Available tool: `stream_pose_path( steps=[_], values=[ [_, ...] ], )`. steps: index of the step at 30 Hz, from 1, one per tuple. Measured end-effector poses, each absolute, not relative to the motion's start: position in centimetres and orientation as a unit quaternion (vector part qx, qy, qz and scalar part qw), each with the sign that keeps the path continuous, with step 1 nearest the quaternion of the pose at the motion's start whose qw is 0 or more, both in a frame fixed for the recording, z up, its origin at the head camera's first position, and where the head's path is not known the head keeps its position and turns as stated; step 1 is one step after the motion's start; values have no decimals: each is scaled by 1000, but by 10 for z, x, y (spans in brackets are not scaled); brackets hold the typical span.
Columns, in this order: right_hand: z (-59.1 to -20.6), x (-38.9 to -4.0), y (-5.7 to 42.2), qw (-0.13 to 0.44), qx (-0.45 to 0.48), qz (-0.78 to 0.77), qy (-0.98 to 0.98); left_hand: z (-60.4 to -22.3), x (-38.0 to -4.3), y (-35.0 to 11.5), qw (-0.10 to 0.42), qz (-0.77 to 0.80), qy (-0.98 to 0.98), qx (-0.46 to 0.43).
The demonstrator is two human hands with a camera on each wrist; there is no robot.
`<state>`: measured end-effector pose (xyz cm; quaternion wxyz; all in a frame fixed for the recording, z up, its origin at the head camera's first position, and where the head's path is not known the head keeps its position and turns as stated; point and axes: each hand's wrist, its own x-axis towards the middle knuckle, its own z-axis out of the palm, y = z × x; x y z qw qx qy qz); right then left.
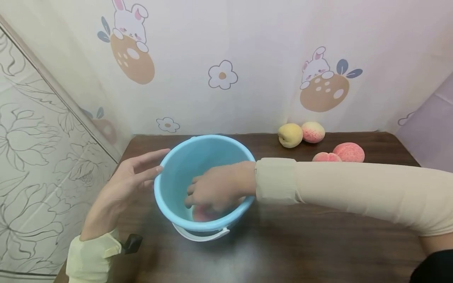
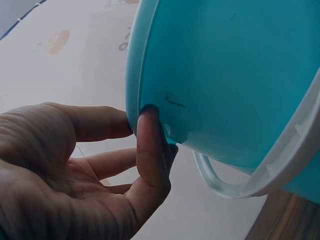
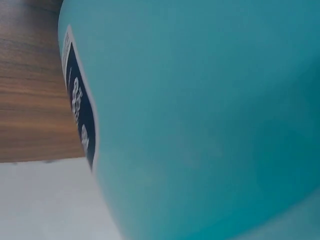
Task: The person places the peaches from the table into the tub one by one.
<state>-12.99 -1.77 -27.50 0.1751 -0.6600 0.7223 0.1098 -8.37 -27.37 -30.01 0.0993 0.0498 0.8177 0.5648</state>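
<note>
A light blue bucket (image 1: 166, 210) with a white handle (image 1: 205, 237) stands on the dark wooden table. At its left side, my left hand (image 1: 129, 179) pinches the rim; the left wrist view shows a finger (image 2: 150, 145) against the outer wall below the rim. My right hand (image 1: 217, 188) reaches down inside, palm downward, fingers bent. Below it a pink peach (image 1: 202, 214) partly shows; I cannot tell whether the fingers grip it. In the right wrist view, only the bucket wall (image 3: 190, 110) and its dark label (image 3: 82, 105) appear, with the hand hidden.
A yellow peach (image 1: 290, 135) and a pink-and-white one (image 1: 313, 132) lie by the back wall. Farther right, two pink peaches (image 1: 348, 152) sit beyond my right sleeve (image 1: 339, 181), one partly covered by it. A patterned curtain (image 1: 226, 106) borders the table (image 1: 301, 243).
</note>
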Motion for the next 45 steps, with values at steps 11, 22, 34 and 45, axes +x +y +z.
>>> stream_pose_path(
  steps=[11,22,34,45],
  values=[
    [-264,-131,3,112,-653,78,745,-301,-83,-273,97,570,815,46],
    [-260,-145,34,-1,-641,19,767,-302,-87,-274,108,578,807,52],
    [-247,-172,66,-61,-587,-48,806,-302,-87,-279,131,660,737,61],
    [-246,-192,91,-75,-559,-82,821,-304,-94,-286,156,678,712,91]
  ],
)
